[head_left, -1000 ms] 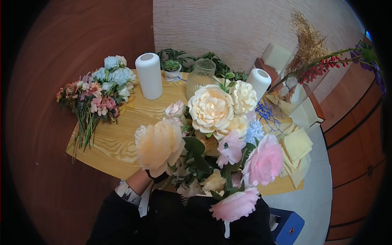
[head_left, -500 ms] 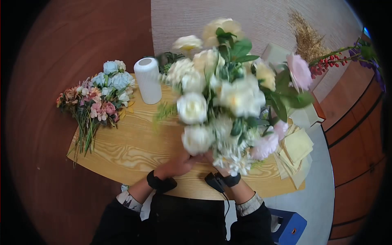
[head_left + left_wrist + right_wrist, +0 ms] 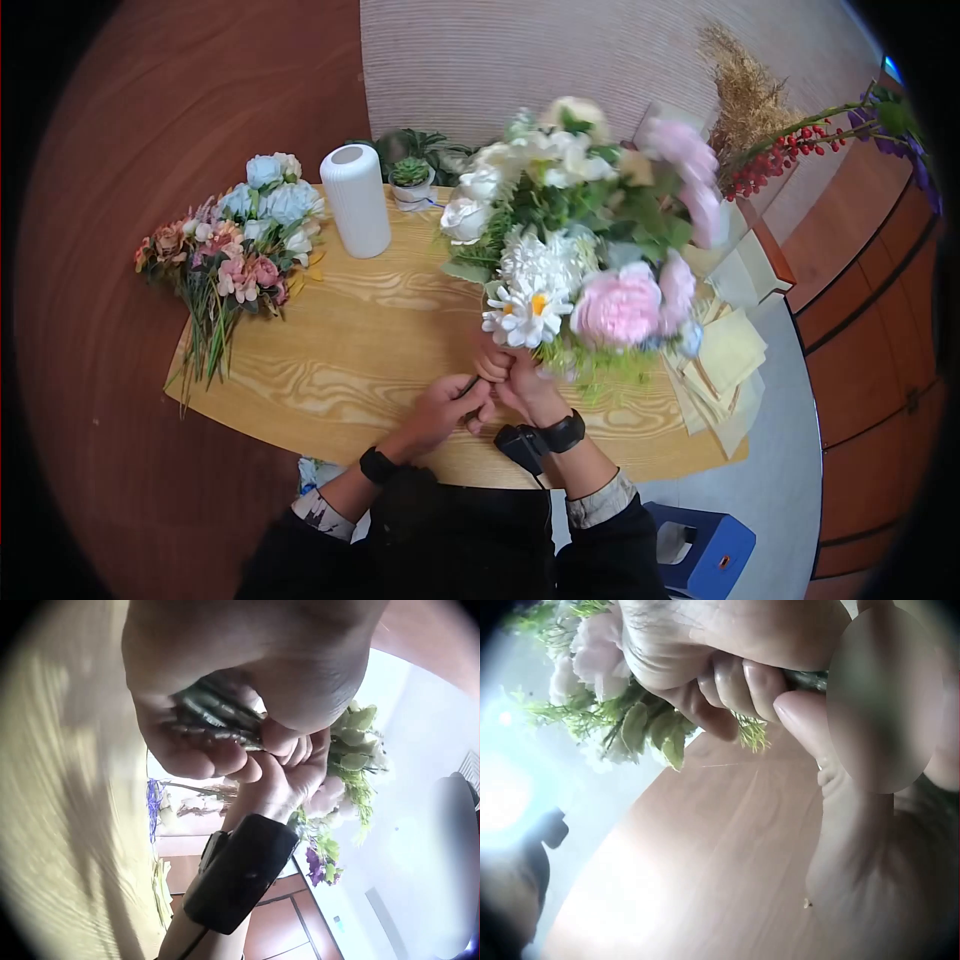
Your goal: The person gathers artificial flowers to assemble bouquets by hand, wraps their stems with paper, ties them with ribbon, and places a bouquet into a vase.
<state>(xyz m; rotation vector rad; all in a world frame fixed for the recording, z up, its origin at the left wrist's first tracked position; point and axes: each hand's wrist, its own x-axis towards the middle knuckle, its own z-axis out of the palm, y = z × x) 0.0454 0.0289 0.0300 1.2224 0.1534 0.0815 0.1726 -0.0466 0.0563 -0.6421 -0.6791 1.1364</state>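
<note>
Bouquet [image 3: 580, 230], turned since earlier. Your left hand [image 3: 440, 412] and right hand [image 3: 520, 380]: both curled round its stems [image 3: 214, 712], above the counter [image 3: 320, 350].

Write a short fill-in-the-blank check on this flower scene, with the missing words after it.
The left hand and right hand grip the bouquet by its ____.
The tall ribbed vase is ____ in colour.
The loose flowers lie toward the table's ____ end.
The succulent sits in a small ____.

Missing words: stems; white; left; pot.
</note>
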